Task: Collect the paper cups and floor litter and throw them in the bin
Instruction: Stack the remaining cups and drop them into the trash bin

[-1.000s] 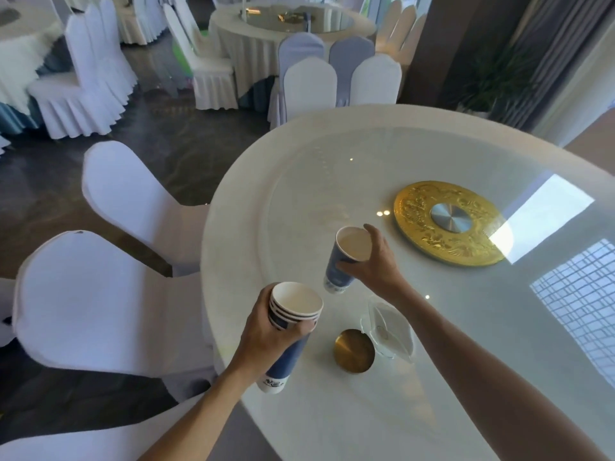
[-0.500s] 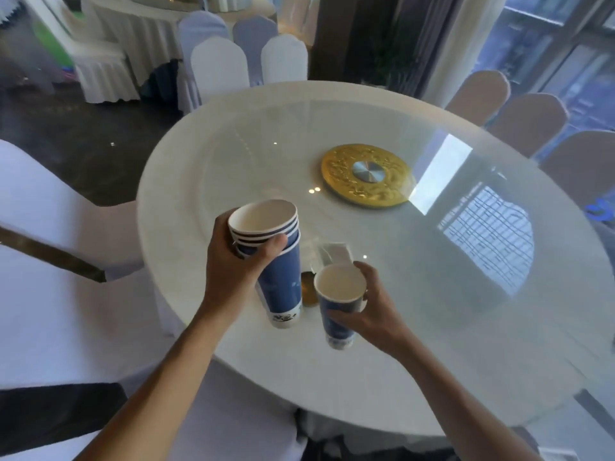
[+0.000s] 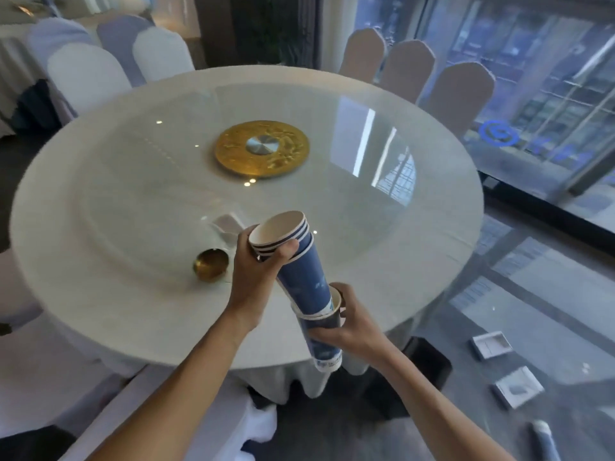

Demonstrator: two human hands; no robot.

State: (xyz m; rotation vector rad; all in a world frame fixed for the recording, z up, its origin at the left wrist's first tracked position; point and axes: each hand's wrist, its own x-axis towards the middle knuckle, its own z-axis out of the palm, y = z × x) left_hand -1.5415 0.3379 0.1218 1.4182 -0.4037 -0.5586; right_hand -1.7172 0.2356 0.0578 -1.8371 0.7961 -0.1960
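Note:
My left hand (image 3: 258, 271) grips a stack of blue paper cups (image 3: 299, 264) near its white rims, tilted to the right. The stack's bottom end sits inside the mouth of a single blue paper cup (image 3: 324, 344), which my right hand (image 3: 349, 324) holds round its side. Both hands are over the near edge of the round white table (image 3: 133, 311). On the grey floor at the right lie two flat white boxes (image 3: 492, 344) (image 3: 517, 389) and a fallen blue cup (image 3: 545, 439).
On the table stand a gold disc (image 3: 262, 148) in the middle, a small gold dish (image 3: 211, 265) and a clear holder (image 3: 229, 227) near my left hand. White-covered chairs ring the table (image 3: 88, 74) (image 3: 461, 94). A glass wall runs along the right.
The view has swung right. My left hand tilted the stack and pushed its bottom into the single cup in my right hand; before, the two were held side by side.

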